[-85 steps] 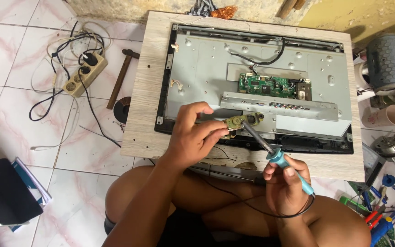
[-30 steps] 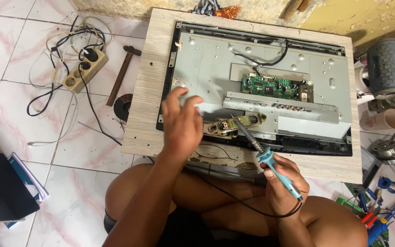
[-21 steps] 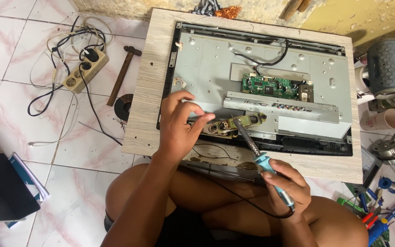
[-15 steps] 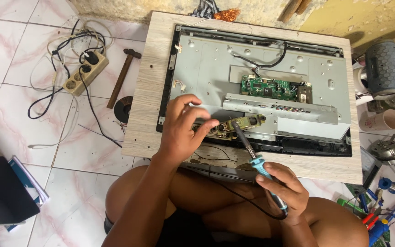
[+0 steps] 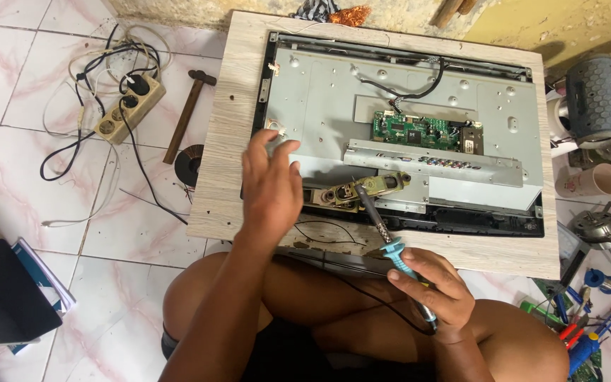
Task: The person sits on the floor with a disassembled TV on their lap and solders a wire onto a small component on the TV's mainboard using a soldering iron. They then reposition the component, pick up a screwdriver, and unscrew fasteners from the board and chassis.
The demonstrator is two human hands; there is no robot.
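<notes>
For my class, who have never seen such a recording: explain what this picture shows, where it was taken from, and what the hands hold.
The picture comes from a camera worn on a person's head, looking down. The person sits on a tiled floor at a wooden board bearing an opened flat screen, its metal back and green circuit board exposed. The right hand holds a blue-handled soldering iron, its tip at a small speaker part. The left hand hovers open, holding nothing. A hammer and power strip lie nearby.

your left hand [image 5: 271, 185] has open metal panel [image 5: 319, 106] above it; circuit board [image 5: 416, 131], black cable [image 5: 419, 88] and soldering iron [image 5: 385, 233] crowd the right.
</notes>
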